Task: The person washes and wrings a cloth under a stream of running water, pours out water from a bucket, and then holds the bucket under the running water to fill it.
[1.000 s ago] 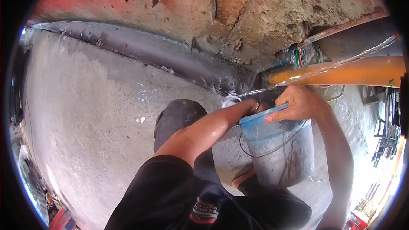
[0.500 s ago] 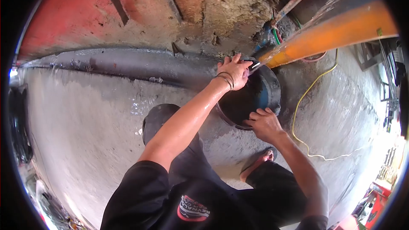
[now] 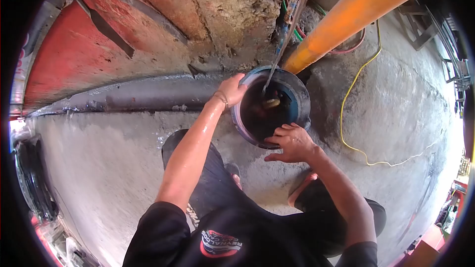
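Note:
A dark round bucket (image 3: 299, 85) with a bluish inner wall stands on the concrete, dark water inside it. A thin stream of water (image 3: 278, 59) pours in from above. Within the bucket lies a pale yellowish item (image 3: 271, 103) whose kind I cannot make out. My left hand (image 3: 232, 91), a band at its wrist, is closed on the left rim, its fingertips partly hidden. At the near rim, my right hand (image 3: 293, 143) has its fingers curled over the edge and its thumb outside.
An orange pipe (image 3: 346, 20) slants up behind the bucket. Beside it stands a rough red-painted wall (image 3: 163, 29) with a grey ledge (image 3: 148, 91) at its base. A yellow cord (image 3: 346, 104) lies on the wet concrete floor (image 3: 99, 153) to the right.
My left hand has moved from the water stream at the far rim to the left rim. The stream now falls straight into the bucket. My right hand stays at the near rim.

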Demonstrator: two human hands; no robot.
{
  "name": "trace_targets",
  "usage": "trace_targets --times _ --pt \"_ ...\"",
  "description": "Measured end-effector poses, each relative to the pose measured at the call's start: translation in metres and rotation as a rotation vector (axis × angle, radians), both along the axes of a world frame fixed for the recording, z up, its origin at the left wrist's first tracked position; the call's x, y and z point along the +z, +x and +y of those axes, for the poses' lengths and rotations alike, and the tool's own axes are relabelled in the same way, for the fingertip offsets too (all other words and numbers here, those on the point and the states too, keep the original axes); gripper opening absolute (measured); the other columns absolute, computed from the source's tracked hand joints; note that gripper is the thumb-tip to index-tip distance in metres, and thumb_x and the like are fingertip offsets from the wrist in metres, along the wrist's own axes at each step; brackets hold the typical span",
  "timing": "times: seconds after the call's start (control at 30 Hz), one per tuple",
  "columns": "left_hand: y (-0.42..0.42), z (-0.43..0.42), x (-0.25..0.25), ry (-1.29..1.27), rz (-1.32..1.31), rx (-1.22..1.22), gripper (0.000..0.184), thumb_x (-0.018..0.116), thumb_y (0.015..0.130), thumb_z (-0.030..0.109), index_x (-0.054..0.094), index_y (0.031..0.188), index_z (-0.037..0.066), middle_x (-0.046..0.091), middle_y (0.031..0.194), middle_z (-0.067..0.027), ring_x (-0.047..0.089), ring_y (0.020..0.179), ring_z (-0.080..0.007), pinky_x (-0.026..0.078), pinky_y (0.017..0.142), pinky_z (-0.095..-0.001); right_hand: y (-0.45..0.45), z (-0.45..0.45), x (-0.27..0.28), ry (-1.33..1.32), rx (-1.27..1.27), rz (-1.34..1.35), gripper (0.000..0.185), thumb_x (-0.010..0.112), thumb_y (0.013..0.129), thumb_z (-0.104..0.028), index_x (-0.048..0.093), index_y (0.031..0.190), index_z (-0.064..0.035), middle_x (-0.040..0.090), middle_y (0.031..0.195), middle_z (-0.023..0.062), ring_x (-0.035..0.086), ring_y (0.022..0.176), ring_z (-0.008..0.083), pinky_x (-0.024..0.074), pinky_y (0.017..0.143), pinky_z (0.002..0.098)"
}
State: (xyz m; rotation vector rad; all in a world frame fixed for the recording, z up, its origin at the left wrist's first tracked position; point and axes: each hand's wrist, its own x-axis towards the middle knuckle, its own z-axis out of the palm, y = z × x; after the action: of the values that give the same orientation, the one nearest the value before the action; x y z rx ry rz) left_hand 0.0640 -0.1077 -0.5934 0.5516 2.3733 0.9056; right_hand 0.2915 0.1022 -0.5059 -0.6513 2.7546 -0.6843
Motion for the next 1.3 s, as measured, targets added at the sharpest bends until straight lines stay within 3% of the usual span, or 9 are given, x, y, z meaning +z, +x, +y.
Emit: trace_targets --times 0.17,0.3,0.4,0.5,0.53,0.73,0.87,1.2,1.3 --pt "0.005 -0.003 0.004 0.057 0.139 -0.025 0.053 0.065 0.096 0.022 0.053 0.146 0.008 0.064 0.137 -0.0224 0.061 0.128 -0.0383 0.048 0.109 -0.0424 -0.041 -0.012 -0.025 -0.617 -0.551 -0.286 0.032 0.074 0.096 -0.029 0.073 0.120 -0.0090 0.073 0.085 0.0055 0.066 0.067 0.0148 0.0546 0.063 0.0316" --pt "0.004 0.004 0.030 -0.085 0.081 -0.061 0.053 0.064 0.096 0.022 0.053 0.147 0.009 0.063 0.139 -0.0215 0.060 0.129 -0.0379 0.048 0.109 -0.0434 -0.120 -0.004 -0.028 -1.006 -0.789 -0.446 0.033 0.068 0.101 -0.016 0.064 0.131 -0.0004 0.068 0.085 0.0011 0.064 0.073 0.0081 0.0527 0.067 0.0238" --pt "0.002 0.004 0.032 -0.162 0.093 -0.098 0.053 0.064 0.096 0.022 0.053 0.147 0.011 0.063 0.139 -0.0209 0.060 0.128 -0.0376 0.049 0.108 -0.0436 -0.157 -0.006 -0.013 -0.928 -0.807 -0.332 0.029 0.068 0.100 -0.020 0.067 0.120 0.0006 0.066 0.082 0.0007 0.062 0.071 0.0083 0.0515 0.066 0.0237" --pt "-0.003 0.003 0.024 -0.152 0.153 -0.137 0.055 0.064 0.095 0.023 0.053 0.148 0.013 0.065 0.135 -0.0214 0.062 0.126 -0.0385 0.050 0.107 -0.0441 -0.168 0.001 -0.032 -0.524 -0.856 -0.333 0.029 0.066 0.098 -0.029 0.075 0.108 -0.0027 0.072 0.078 0.0141 0.072 0.073 0.0227 0.0574 0.072 0.0371" --pt "-0.001 0.004 0.033 -0.157 0.119 -0.136 0.055 0.064 0.095 0.023 0.053 0.148 0.013 0.065 0.134 -0.0217 0.062 0.126 -0.0388 0.050 0.107 -0.0444 -0.159 0.002 -0.035 -0.321 -0.797 -0.025 0.032 0.062 0.100 -0.033 0.076 0.095 -0.0050 0.072 0.083 0.0232 0.073 0.083 0.0381 0.0569 0.078 0.0470" --pt "-0.006 -0.002 0.034 -0.162 0.051 -0.180 0.061 0.064 0.092 0.019 0.047 0.151 0.015 0.069 0.128 -0.0215 0.065 0.120 -0.0405 0.053 0.102 -0.0474 -0.091 0.017 0.001 0.247 -0.733 -0.129 0.025 0.068 0.095 -0.031 0.073 0.098 -0.0069 0.074 0.095 0.0196 0.069 0.097 0.0437 0.0539 0.087 0.0516" --pt "-0.002 0.001 0.042 -0.224 0.011 -0.200 0.063 0.065 0.092 0.019 0.046 0.152 0.017 0.068 0.130 -0.0219 0.065 0.121 -0.0399 0.053 0.102 -0.0470 -0.055 0.026 0.023 0.315 -0.529 -0.019 0.036 0.079 0.081 -0.016 0.064 0.113 -0.0107 0.066 0.113 0.0120 0.059 0.116 0.0372 0.0512 0.094 0.0518" --pt "-0.002 -0.007 0.014 -0.150 0.015 -0.166 0.068 0.064 0.094 0.022 0.040 0.157 0.019 0.063 0.138 -0.0237 0.061 0.128 -0.0401 0.049 0.109 -0.0467 -0.023 0.030 0.097 0.176 -0.817 -0.156 0.046 0.078 0.089 -0.021 0.063 0.129 -0.0053 0.064 0.126 0.0209 0.064 0.117 0.0391 0.0519 0.101 0.0481" --pt "0.004 -0.007 0.022 -0.164 0.037 -0.164 0.066 0.062 0.096 0.022 0.040 0.158 0.016 0.062 0.138 -0.0258 0.060 0.129 -0.0404 0.048 0.109 -0.0463 -0.060 0.052 0.156 -0.038 -0.756 0.377 0.034 0.072 0.093 -0.024 0.066 0.120 -0.0053 0.070 0.118 0.0175 0.069 0.107 0.0406 0.0560 0.091 0.0471"
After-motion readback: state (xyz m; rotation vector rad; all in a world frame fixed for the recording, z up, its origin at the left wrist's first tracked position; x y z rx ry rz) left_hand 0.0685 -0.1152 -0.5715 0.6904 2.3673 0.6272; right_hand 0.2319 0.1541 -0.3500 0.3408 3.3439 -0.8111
